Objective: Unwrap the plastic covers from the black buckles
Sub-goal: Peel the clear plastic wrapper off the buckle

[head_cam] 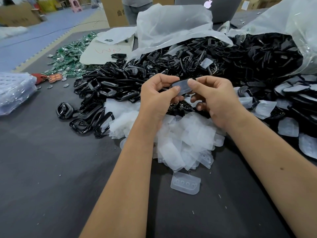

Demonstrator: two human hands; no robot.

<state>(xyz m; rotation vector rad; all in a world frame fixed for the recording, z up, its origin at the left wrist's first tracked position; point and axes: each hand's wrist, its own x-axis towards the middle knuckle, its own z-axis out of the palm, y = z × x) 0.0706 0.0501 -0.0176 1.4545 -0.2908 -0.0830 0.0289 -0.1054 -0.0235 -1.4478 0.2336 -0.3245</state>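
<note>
- Your left hand (158, 96) and right hand (212, 98) meet above the heaps, both pinching 1 black buckle in its translucent plastic cover (182, 86); thumbs and fingertips curl round it from either side.
- How far the cover has come off is hard to tell; your fingers hide most of the buckle.
- Directly under your wrists lies a white mound of stripped translucent covers (173, 134), with 1 loose cover with 4 round dimples (186, 183) nearest you on the dark grey table (51, 169).
- To the left and behind spreads a glossy pile of bare black buckles (109, 85), touching the cover mound.
- At your right sits a heap of buckles wrapped in plastic (295, 100), spilling from a large clear plastic bag (291, 19).
- Far left: a scatter of small green circuit boards (72, 54) and a bundle of clear perforated sheets (15, 90).
- Beyond the table stand brown cardboard boxes (116, 12).
</note>
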